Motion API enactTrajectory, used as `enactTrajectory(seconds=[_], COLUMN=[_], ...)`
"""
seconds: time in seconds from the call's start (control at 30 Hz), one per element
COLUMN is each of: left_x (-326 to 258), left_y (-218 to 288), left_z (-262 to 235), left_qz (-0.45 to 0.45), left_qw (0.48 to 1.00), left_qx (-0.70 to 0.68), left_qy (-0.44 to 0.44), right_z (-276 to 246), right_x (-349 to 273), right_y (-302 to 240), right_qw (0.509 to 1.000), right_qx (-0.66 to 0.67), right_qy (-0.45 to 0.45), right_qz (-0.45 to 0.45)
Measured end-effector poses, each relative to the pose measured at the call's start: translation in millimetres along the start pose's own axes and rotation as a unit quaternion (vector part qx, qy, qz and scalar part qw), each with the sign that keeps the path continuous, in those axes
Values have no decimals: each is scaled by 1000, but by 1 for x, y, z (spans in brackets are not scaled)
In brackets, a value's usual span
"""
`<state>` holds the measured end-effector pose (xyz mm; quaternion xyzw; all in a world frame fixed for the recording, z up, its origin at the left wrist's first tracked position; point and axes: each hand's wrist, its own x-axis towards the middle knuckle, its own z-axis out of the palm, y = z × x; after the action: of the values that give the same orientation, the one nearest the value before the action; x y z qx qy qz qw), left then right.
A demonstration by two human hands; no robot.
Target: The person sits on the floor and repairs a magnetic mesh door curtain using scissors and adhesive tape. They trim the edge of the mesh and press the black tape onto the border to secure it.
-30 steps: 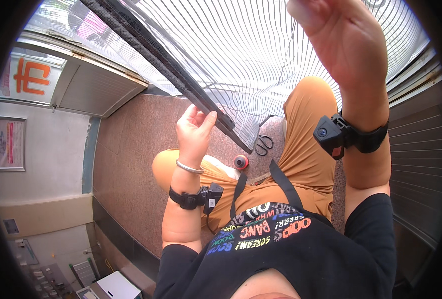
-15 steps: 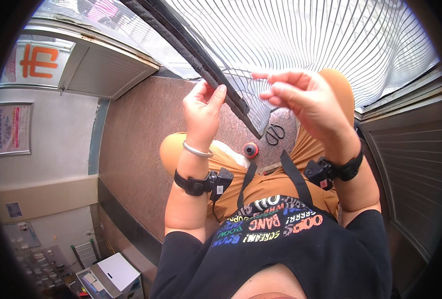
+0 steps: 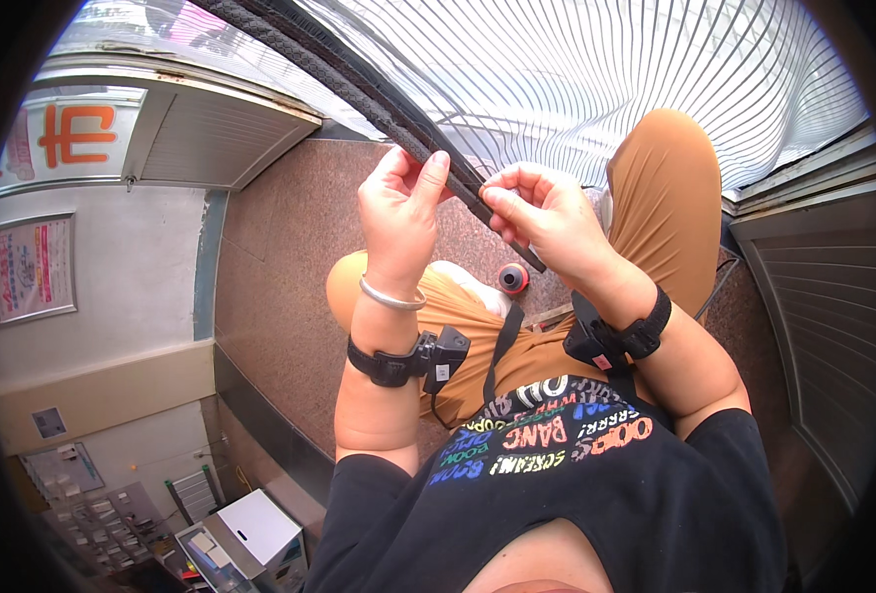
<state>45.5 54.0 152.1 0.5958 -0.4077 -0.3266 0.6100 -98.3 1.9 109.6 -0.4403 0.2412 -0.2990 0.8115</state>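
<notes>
A striped see-through curtain [image 3: 576,69] hangs ahead of me, and a long black edge strip [image 3: 344,94] runs along its side down toward my lap. My left hand [image 3: 396,203] is closed on that strip, thumb on top and fingers behind. Close by, toward the strip's lower end, my right hand [image 3: 555,222] is pinched against the strip's right edge. Whatever lies between its fingertips is too small to make out. On the floor between my legs stands a small red bottle [image 3: 513,279] with a dark top.
My bent knees in brown trousers [image 3: 660,188] frame the stone floor [image 3: 280,247]. A grey ribbed door panel [image 3: 814,296] is at the right, another door panel [image 3: 201,138] at the far left. A white-topped cabinet [image 3: 260,529] stands at the lower left.
My right hand has come left and down from beside the curtain to the black strip. My right knee has shifted outward and up. The scissors on the floor are now out of sight.
</notes>
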Motion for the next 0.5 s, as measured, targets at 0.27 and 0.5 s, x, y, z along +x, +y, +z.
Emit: enactTrajectory(seconds=[0.27, 0.5], left_x=[0, 0], left_y=[1, 0], left_z=[3, 0], left_qz=[2, -9], left_qw=[1000, 1000], left_qx=[-4, 24], left_qy=[1, 2], right_z=[-1, -2], right_x=[2, 2], right_y=[3, 4], right_qw=[1000, 1000], right_qx=[9, 2], right_qy=[2, 7], right_qz=[-7, -2])
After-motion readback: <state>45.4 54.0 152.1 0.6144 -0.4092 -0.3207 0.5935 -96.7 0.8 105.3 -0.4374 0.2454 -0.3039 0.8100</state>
